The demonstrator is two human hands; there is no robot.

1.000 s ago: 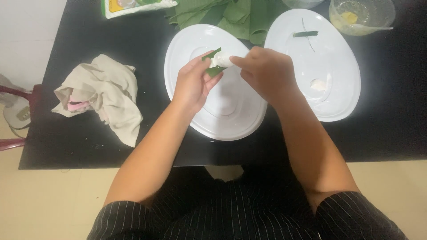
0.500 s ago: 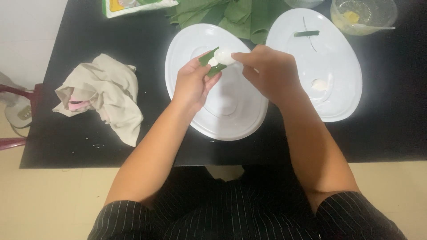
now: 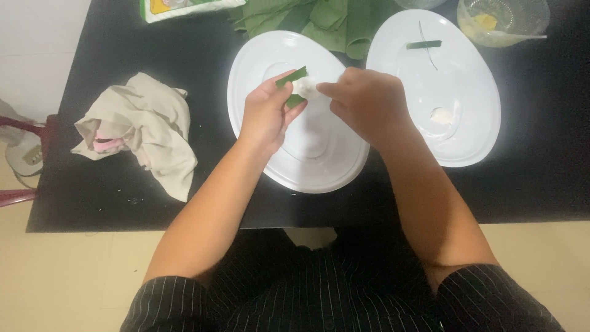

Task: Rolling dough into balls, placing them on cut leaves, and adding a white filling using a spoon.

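Over a white oval plate (image 3: 295, 154) both my hands meet. My left hand (image 3: 265, 114) holds a green leaf strip (image 3: 291, 78) that wraps a small white lump of dough (image 3: 305, 88). My right hand (image 3: 365, 101) pinches the same white lump from the right with its fingertips. A second white oval plate (image 3: 467, 135) lies to the right, bearing a small white piece (image 3: 440, 115) and a short green leaf strip (image 3: 423, 44). How far the leaf goes around the lump is hidden by my fingers.
A crumpled beige cloth (image 3: 138, 126) lies on the black table (image 3: 92, 184) at the left. Green leaves (image 3: 326, 18) are piled at the back. A clear bowl (image 3: 501, 18) with yellow bits stands at the back right, a packet (image 3: 184, 6) at the back left.
Both hands have kept working the white lump in the leaf strip over the left plate, shifting only slightly. The other things have not moved.
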